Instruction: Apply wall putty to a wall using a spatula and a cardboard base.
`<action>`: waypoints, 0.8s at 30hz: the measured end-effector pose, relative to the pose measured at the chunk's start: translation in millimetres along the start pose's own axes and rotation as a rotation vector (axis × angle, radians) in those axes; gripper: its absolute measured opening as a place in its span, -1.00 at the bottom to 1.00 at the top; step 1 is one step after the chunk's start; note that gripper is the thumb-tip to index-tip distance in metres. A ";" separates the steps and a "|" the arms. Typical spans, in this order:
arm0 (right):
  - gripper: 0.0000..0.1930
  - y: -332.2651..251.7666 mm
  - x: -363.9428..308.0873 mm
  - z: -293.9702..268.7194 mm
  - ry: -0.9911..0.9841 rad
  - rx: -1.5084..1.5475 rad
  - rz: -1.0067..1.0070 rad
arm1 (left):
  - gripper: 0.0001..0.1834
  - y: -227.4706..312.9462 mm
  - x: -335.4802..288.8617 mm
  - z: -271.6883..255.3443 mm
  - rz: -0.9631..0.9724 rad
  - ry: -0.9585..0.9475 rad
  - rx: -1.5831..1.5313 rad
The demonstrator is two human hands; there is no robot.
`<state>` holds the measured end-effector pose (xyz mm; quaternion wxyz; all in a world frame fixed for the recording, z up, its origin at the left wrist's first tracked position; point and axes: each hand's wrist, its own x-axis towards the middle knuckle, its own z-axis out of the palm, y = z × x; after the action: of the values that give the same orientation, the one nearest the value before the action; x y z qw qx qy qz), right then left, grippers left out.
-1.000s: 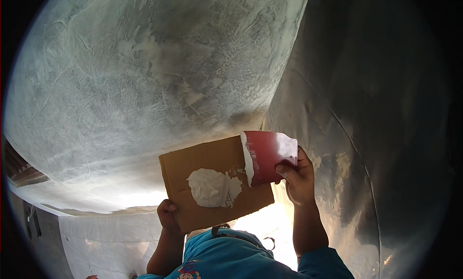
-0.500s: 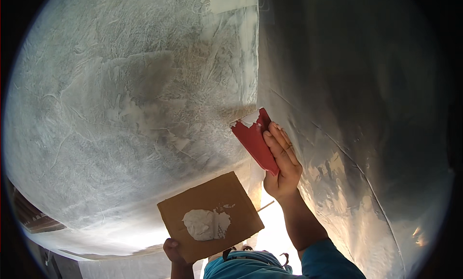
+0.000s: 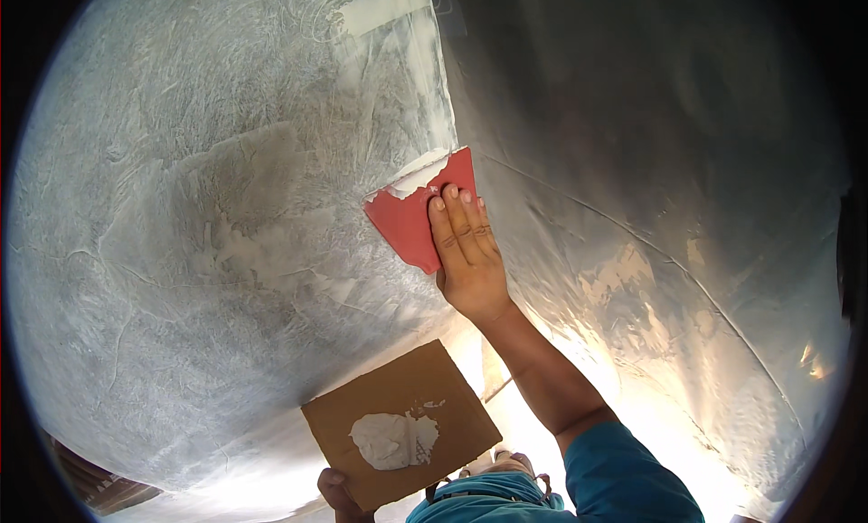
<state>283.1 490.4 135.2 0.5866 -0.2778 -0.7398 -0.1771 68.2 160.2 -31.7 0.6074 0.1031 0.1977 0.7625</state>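
The right hand (image 3: 466, 256) is raised, its fingers (image 3: 457, 220) laid flat along the back of a flat red plastic scraper (image 3: 418, 220) and pressing it against the grey plastered wall surface (image 3: 226, 207). The thumb is hidden behind the blade, so the hand grips the scraper between thumb and fingers as far as can be seen. The scraper's far edge carries a ridge of white putty (image 3: 414, 178), and that edge touches the wall just left of the corner line where the rough, lighter wall on the left meets a darker, smoother wall (image 3: 651, 161) on the right. A pale, freshly smeared band of putty runs up the wall from the scraper toward the far edge of the view.

Nearer and lower, the left hand (image 3: 339, 491) holds a square piece of brown cardboard (image 3: 402, 419) from beneath; only a few fingertips show at its near corner, curled around the edge. A flattened blob of white putty (image 3: 391, 439) lies on the cardboard, near its centre. The cardboard is well apart from the scraper. The right forearm ends in a teal sleeve (image 3: 624, 473) at the lower edge.
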 end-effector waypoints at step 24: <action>-0.56 15.7 -56.0 -9.3 0.042 0.042 -0.029 | -0.16 -17.2 4.3 -22.3 0.020 0.076 0.009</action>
<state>308.7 485.9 82.4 0.6050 -0.2507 -0.7350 -0.1759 73.5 163.5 -59.4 0.5911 0.0789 0.2232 0.7711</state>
